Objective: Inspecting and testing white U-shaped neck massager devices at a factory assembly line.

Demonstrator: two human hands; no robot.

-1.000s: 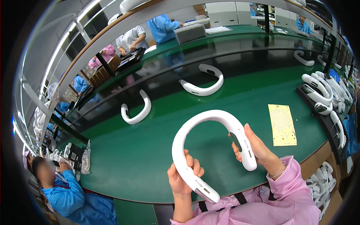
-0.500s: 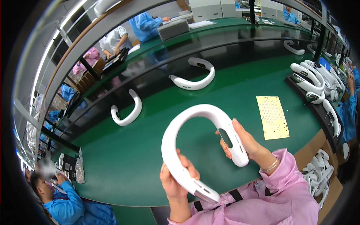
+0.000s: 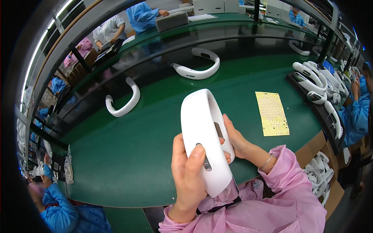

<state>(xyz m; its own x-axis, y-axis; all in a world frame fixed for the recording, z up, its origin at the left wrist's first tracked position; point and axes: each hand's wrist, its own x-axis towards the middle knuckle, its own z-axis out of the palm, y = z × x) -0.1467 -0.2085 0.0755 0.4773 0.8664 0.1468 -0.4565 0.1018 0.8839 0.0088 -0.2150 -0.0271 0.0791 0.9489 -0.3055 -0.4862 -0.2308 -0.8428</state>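
A white U-shaped neck fan is held up in front of me between both hands, turned so that its broad outer side shows. My left hand is closed round the nearer arm, its thumb pressed on the outer face beside a small dark oval window. Round the far arm, my right hand is closed, its fingertips partly hidden behind the near arm. On the green bench beyond lie two more neck fans, one at the middle and one farther left.
A yellow sheet dotted with small marks lies right on the green bench. Beyond it, a black tray holds several white fan parts. A cardboard box of white parts stands lower right. Co-workers in blue sit at both sides.
Both hands have turned the neck fan from an open U facing me to nearly edge-on. My left thumb has come onto its outer face. The whole view has shifted slightly.
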